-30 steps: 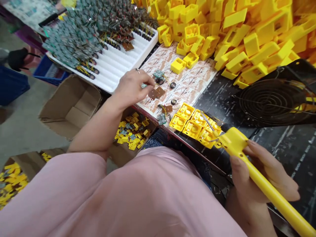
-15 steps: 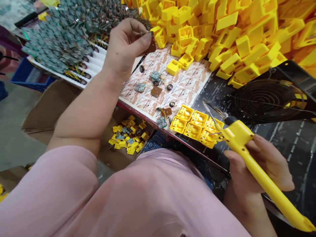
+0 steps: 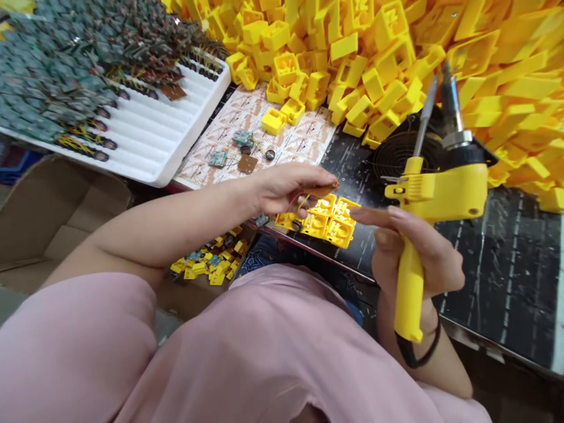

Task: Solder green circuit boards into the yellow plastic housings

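A white, ribbed tray (image 3: 145, 141) bears a jagged heap of thin grey-green circuit boards (image 3: 53, 76). The left hand (image 3: 282, 187) is pinched on a flat brown circuit board (image 3: 321, 191) with thin red and yellow wires, held above square, hollow yellow plastic cases (image 3: 339, 233) on a black printed mat (image 3: 493, 282). The right hand (image 3: 436, 255) is wrapped round the smooth handle of a pistol-shaped yellow plastic soldering gun (image 3: 449, 191), its slim metal tip upward.
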The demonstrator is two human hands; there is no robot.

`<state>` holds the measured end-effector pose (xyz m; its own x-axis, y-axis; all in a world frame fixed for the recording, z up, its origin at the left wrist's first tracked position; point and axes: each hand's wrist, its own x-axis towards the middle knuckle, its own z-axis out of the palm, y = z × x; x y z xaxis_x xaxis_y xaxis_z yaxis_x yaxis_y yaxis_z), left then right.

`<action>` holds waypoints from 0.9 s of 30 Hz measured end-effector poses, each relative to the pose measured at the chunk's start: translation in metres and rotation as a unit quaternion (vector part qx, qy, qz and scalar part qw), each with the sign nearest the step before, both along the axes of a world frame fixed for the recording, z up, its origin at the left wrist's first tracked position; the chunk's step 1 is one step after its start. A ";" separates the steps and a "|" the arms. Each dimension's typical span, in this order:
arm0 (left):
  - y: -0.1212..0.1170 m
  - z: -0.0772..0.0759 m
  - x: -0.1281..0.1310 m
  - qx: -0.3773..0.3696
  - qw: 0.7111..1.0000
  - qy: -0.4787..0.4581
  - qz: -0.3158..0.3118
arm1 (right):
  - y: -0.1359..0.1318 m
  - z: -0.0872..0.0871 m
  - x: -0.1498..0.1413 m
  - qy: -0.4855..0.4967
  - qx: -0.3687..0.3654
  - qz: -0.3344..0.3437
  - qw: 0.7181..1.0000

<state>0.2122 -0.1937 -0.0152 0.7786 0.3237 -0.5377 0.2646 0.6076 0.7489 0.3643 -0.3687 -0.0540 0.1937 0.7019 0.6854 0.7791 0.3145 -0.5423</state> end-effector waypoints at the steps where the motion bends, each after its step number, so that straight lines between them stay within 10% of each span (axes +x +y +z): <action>1: -0.008 0.000 0.003 -0.050 0.999 0.018 0.005 | 0.002 0.001 0.000 -0.016 0.025 0.026 0.999; 7: -0.040 -0.007 0.003 -0.196 0.980 0.008 0.009 | 0.008 0.002 -0.003 -0.056 0.045 0.081 0.994; 18: -0.050 -0.018 -0.020 -0.133 0.991 0.011 -0.003 | 0.008 0.002 -0.019 -0.095 0.036 0.122 0.987; 22: -0.041 -0.025 -0.045 0.155 0.984 -0.087 -0.002 | -0.002 0.006 -0.029 0.055 0.056 0.078 0.994; 27: -0.045 -0.030 -0.062 0.529 0.836 -0.147 0.012 | -0.005 0.003 -0.040 0.183 0.036 0.064 0.980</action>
